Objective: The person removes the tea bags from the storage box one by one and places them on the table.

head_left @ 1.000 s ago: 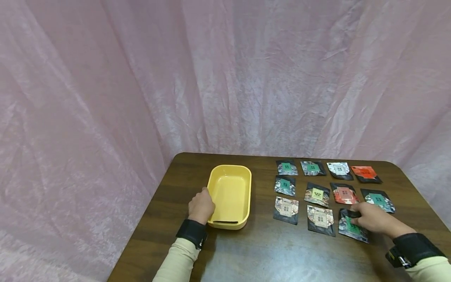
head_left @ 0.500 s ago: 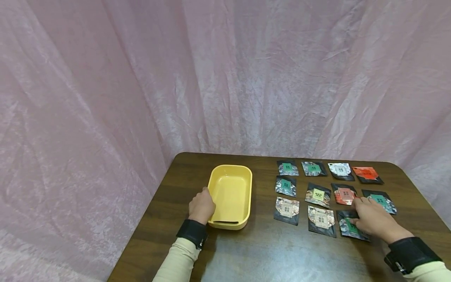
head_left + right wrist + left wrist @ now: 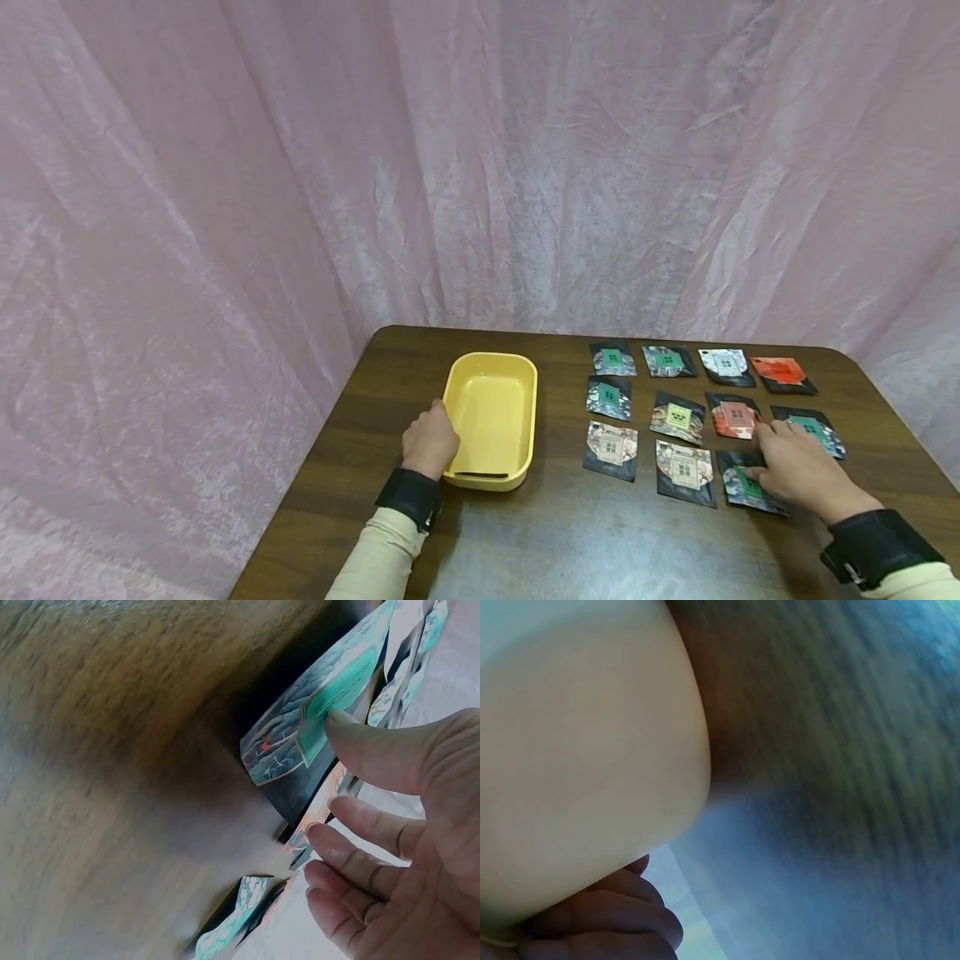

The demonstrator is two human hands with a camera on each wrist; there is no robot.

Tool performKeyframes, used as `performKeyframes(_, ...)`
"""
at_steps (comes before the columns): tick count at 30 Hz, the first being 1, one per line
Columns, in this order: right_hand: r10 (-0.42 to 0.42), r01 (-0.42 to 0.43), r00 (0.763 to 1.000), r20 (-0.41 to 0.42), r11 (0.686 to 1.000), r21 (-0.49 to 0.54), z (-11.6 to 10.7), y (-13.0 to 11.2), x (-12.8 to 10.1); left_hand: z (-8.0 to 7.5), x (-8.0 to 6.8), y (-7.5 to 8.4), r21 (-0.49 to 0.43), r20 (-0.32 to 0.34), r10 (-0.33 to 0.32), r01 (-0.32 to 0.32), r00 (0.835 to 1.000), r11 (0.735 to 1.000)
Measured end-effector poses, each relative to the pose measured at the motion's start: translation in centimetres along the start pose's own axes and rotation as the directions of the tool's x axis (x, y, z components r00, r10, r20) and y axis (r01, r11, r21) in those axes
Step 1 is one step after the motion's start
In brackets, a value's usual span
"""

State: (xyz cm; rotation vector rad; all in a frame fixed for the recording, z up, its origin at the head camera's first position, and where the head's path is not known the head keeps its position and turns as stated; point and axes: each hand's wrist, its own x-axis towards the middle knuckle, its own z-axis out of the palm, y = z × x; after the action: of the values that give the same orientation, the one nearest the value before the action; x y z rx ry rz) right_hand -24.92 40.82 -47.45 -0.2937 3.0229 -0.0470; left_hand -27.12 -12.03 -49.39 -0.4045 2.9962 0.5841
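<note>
From the head camera, a person in cream sleeves and black wristbands works at a dark wooden table (image 3: 525, 533) backed by a pink curtain (image 3: 300, 167). The left hand (image 3: 429, 438) rests against the near-left wall of an empty yellow tray (image 3: 491, 417), at about 8 o'clock on its rim, fingers curled at the edge. To the right lies a grid of small dark packets; the right hand (image 3: 795, 467) covers the green-labelled packet (image 3: 738, 487) in the nearest row, at roughly 4 o'clock from the tray, with a beige-labelled packet (image 3: 684, 471) just beside it at 9 o'clock and an orange-labelled packet (image 3: 733, 415) just beyond at 12 o'clock. In the left wrist view, badly blurred, the tray's pale curved wall (image 3: 585, 735) fills the upper left, and the left hand's curled fingers (image 3: 615, 915) press against its underside at 7 o'clock; they appear to grip the rim, though the blur leaves that uncertain. In the right wrist view, the green-labelled packet (image 3: 315, 727) sits tilted up off the wood, its far edge raised, with the thumb (image 3: 375, 746) pressed on its printed face and the other fingers (image 3: 352, 847) loosely spread below, just beside its lower edge without a clear pinch.
</note>
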Motion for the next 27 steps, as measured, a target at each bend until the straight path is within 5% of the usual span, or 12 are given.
performKeyframes(8, -0.061, 0.057, 0.995, -0.082, 0.997, -0.043, -1.3, -1.3, -0.1, 0.0, 0.0, 0.0, -0.004, -0.008, 0.007, -0.007, 1.0, 1.0)
performKeyframes(16, -0.245, 0.246, 0.943, -0.224, 0.969, -0.02, -3.5, -7.7, 0.0, 0.1, -0.3, -0.1, -0.005, -0.014, 0.023, -0.023, 1.0, 1.0)
performKeyframes(27, -0.47, 0.503, 0.862, -0.189, 0.84, 0.203, -4.8, -19.0, 2.9, 0.1, -0.2, -0.1, -0.003, -0.012, 0.024, -0.024, 1.0, 1.0)
